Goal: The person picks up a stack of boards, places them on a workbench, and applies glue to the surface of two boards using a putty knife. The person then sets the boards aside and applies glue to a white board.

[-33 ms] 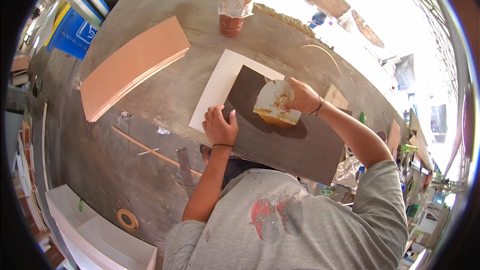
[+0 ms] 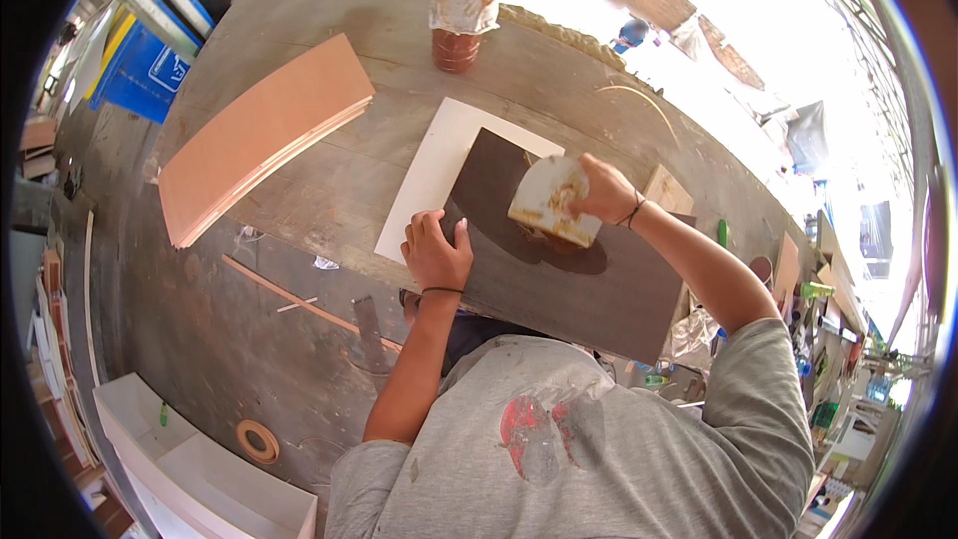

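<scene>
Left of the dark brown board [image 2: 589, 279], a stack of tan plywood sheets [image 2: 254, 135] lies on the table [image 2: 329, 210], and a white sheet [image 2: 434, 175] sticks out from under the board's left edge. The left hand [image 2: 436, 255] rests flat on the board's near-left corner, fingers [image 2: 424, 230] together and holding nothing. Near the board's middle, the right hand [image 2: 597, 190] has its fingers clamped on a pale, stained block [image 2: 547, 200] pressed against the dark surface, with a rusty wrapped can [image 2: 461, 0] beyond the board.

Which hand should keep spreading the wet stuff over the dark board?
Probably the right hand: it already grips the flat spreader over the wet patch on the dark board. The left hand lies flat on the board's near edge, steadying it.
</scene>
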`<action>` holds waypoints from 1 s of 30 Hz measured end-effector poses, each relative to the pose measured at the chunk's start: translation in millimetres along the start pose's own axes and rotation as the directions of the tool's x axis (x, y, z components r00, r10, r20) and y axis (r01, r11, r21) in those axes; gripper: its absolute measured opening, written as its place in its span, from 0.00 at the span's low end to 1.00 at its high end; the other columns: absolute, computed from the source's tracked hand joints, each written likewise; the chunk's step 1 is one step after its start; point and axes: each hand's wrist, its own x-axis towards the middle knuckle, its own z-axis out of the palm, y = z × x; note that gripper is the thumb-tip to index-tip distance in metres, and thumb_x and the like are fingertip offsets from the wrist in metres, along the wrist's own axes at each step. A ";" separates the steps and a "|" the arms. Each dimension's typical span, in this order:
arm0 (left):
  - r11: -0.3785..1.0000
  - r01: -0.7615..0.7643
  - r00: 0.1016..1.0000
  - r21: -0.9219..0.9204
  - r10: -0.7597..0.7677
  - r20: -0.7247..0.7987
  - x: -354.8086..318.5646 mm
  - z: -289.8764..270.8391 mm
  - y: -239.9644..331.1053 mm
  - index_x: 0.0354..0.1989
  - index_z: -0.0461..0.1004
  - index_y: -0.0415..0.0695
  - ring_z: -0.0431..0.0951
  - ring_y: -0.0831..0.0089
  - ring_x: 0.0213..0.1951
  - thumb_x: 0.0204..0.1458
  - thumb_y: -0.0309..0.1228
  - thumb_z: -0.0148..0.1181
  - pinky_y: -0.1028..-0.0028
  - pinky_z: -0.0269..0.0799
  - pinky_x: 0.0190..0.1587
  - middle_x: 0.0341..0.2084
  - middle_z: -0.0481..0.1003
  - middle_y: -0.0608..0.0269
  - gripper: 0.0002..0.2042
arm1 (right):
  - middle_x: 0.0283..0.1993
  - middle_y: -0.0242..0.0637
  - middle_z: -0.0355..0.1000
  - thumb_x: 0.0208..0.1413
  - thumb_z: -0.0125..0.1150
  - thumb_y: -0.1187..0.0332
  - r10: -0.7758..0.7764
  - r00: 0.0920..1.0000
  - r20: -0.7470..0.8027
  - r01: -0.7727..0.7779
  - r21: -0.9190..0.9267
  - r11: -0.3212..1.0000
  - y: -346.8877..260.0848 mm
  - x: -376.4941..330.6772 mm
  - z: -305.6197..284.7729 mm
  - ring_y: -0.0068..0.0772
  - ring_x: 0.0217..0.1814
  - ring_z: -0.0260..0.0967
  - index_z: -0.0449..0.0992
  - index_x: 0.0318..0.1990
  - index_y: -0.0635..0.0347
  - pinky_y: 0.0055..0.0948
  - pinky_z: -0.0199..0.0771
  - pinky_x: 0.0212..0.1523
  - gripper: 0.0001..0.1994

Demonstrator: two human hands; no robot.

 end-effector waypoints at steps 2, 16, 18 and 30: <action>1.000 -0.013 1.000 0.000 0.013 -0.017 3.9 4.0 -1.3 0.41 0.69 0.46 0.71 0.60 0.46 0.47 0.38 0.63 0.59 0.66 0.43 0.41 0.71 0.62 0.16 | 0.42 0.53 0.70 0.38 0.72 0.59 0.041 0.981 -0.188 -0.047 -0.028 0.999 15.0 3.7 -7.1 0.52 0.48 0.69 0.65 0.45 0.67 0.41 0.70 0.48 0.30; 1.000 0.007 1.000 -0.025 -0.007 0.026 1.6 1.4 -1.0 0.42 0.69 0.45 0.70 0.58 0.47 0.48 0.38 0.61 0.60 0.64 0.45 0.42 0.70 0.60 0.16 | 0.44 0.48 0.65 0.43 0.66 0.64 -0.097 0.947 -0.306 0.073 -0.088 0.993 -17.5 -5.7 19.6 0.53 0.49 0.66 0.63 0.44 0.64 0.44 0.69 0.46 0.24; 1.000 -0.002 1.000 -0.016 0.002 0.017 2.3 1.6 -2.0 0.42 0.69 0.45 0.70 0.59 0.47 0.48 0.38 0.61 0.59 0.64 0.46 0.43 0.70 0.60 0.16 | 0.43 0.49 0.66 0.43 0.66 0.63 -0.123 0.908 -0.401 0.095 -0.091 0.991 -13.5 26.7 12.2 0.55 0.47 0.67 0.63 0.44 0.64 0.45 0.69 0.44 0.23; 1.000 -0.020 1.000 0.009 0.020 -0.010 4.0 2.9 -0.1 0.41 0.68 0.45 0.71 0.59 0.46 0.48 0.38 0.63 0.58 0.66 0.44 0.41 0.71 0.61 0.16 | 0.41 0.49 0.67 0.42 0.68 0.64 -0.043 0.969 -0.245 0.035 -0.039 0.999 -13.9 -69.3 -24.4 0.54 0.46 0.68 0.63 0.42 0.64 0.45 0.70 0.44 0.23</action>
